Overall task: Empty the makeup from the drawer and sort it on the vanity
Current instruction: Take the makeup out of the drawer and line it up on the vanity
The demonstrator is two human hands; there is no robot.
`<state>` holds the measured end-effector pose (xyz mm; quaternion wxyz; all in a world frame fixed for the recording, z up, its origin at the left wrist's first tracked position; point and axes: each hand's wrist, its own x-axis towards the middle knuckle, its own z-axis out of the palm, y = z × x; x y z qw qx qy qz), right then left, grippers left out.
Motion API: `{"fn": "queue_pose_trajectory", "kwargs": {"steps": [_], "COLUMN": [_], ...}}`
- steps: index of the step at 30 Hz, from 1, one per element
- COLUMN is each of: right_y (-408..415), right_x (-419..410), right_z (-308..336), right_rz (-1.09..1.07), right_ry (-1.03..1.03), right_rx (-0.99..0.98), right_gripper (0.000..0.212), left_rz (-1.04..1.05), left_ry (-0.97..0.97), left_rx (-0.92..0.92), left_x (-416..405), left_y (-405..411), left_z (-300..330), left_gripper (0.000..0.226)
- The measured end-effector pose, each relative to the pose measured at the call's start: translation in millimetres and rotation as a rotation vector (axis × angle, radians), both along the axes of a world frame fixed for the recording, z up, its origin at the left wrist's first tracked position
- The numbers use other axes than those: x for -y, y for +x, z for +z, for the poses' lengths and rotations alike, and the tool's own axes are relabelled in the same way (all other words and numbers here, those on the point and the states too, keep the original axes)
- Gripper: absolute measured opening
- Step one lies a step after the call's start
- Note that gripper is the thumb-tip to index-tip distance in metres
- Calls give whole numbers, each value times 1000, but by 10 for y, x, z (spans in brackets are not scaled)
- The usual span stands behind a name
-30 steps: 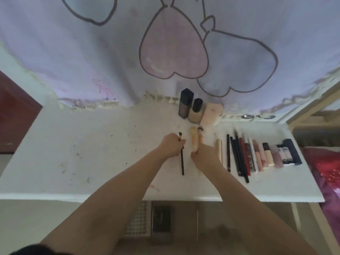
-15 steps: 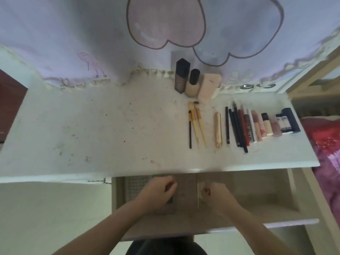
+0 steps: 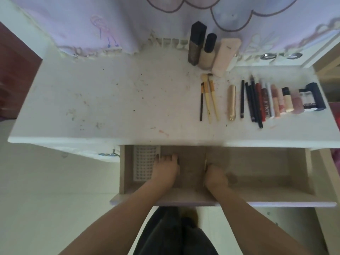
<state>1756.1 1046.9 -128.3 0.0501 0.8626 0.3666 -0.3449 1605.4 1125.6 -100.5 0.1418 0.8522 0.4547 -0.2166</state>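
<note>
Most makeup already lies sorted on the worktop [image 3: 110,107]: bottles [image 3: 204,45] far, brushes [image 3: 208,100] and pencils [image 3: 252,102] in rows. Both hands reach into the open drawer [image 3: 266,168]; the left hand [image 3: 165,170] lies beside a white tray [image 3: 144,162], the right hand [image 3: 216,176] curls, its hold unclear.

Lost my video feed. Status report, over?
Left hand and right hand down in open drawer, grips unclear. Brushes already on vanity. Nothing blocking.

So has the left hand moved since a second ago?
Yes. The left hand has come off the thin black brush on the vanity top and dropped toward the person, into the open drawer.
</note>
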Motion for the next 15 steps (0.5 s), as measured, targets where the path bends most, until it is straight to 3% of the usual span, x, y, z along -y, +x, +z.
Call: {"fn": "queue_pose_trajectory", "kwargs": {"steps": [5, 8, 12, 15], "right_y": [32, 114, 384, 538], "right_x": [109, 230, -72, -605], "right_z": [286, 618, 1164, 1408], "right_rz": [295, 457, 245, 29], "right_ry": [106, 284, 570, 678], "right_rx": [-137, -125, -111, -109], "right_gripper": [24, 9, 5, 8], "left_rz": [-25, -77, 15, 156], "left_ry": [-300, -365, -348, -372], "left_rx": [264, 437, 667, 829], "left_x": [-109, -216, -713, -1276], "left_y": [-280, -429, -313, -31], "left_z": [208, 458, 1033, 1403], "left_gripper": [28, 29, 35, 21]}}
